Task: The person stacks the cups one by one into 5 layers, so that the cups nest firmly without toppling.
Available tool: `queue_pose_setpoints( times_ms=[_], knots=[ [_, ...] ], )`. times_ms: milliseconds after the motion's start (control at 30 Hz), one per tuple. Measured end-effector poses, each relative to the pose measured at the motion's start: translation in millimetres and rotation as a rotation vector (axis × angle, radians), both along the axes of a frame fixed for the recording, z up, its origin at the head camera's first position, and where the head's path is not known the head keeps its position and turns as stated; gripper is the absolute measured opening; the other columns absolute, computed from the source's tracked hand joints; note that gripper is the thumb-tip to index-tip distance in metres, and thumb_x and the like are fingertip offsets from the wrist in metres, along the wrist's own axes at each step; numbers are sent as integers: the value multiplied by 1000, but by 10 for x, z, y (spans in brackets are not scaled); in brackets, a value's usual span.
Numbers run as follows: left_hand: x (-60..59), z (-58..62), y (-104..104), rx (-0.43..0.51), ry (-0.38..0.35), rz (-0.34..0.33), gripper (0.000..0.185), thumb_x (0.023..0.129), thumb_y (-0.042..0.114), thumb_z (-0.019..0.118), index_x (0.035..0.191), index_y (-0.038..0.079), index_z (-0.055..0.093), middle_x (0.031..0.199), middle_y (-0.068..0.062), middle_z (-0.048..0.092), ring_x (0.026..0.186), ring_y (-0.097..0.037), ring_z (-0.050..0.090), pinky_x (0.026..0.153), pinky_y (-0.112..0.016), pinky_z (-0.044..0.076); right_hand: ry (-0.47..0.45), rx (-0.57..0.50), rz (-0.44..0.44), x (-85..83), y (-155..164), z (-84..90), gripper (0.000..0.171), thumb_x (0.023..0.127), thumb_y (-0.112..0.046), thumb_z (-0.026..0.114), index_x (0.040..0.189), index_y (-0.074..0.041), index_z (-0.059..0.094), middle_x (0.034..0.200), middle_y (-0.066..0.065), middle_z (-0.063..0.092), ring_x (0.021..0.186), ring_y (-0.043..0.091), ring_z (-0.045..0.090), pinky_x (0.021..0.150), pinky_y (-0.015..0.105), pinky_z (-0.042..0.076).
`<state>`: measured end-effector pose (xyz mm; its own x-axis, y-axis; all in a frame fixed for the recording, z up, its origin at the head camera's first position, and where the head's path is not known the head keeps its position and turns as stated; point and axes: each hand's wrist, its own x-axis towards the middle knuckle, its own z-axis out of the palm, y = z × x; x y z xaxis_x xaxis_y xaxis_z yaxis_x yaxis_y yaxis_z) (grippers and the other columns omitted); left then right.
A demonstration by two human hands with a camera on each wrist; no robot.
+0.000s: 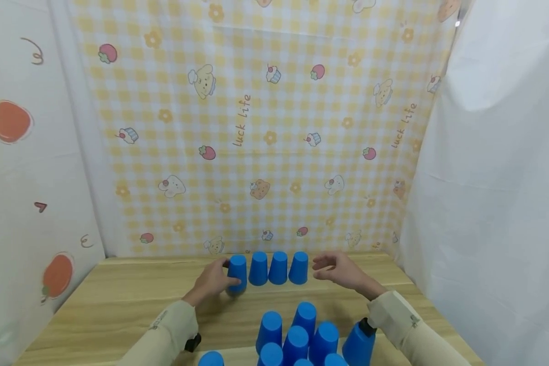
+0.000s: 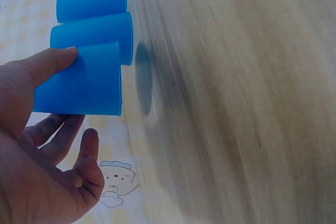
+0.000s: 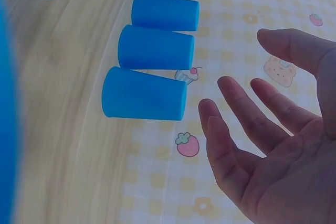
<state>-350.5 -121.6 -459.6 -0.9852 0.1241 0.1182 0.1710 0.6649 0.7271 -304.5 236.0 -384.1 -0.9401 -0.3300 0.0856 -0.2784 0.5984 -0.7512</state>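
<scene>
Four upside-down blue cups stand in a row at the back of the wooden table (image 1: pixel 119 295). My left hand (image 1: pixel 223 278) grips the leftmost cup (image 1: pixel 238 273), thumb on one side and fingers on the other. In the left wrist view this cup (image 2: pixel 79 85) sits between the thumb and fingers of my left hand (image 2: pixel 79 97), with a blurred shadow on the wood beside it. My right hand (image 1: pixel 322 267) hovers open just right of the rightmost cup (image 1: pixel 299 268). The right wrist view shows my right hand (image 3: pixel 241 72) with spread fingers, apart from that cup (image 3: pixel 144 94).
Several more blue cups (image 1: pixel 297 335) cluster near the table's front edge, one (image 1: pixel 359 344) under my right sleeve and one (image 1: pixel 210 359) at the front left. A yellow checked cloth (image 1: pixel 265 127) hangs behind; white drapes close both sides.
</scene>
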Motion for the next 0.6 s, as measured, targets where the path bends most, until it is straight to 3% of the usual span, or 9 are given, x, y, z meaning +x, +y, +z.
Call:
queue_pose_setpoints(
  times_ms=[167,600],
  knots=[
    [-37,-2,-5,5,-2,8,54,81,18,82,125,0,58,124,-17,63,110,-36,61,89,-56,50,-19,0,23,133,111,-37,45,91,-26,73,127,-1,61,115,12,69,104,29,66,82,44,56],
    [-182,-7,-28,-31,-26,11,59,80,17,82,130,-1,55,128,-20,60,114,-39,59,90,-56,50,-43,-88,68,388,428,-104,41,92,-15,70,126,7,59,116,19,68,106,36,65,84,44,55]
  ],
)
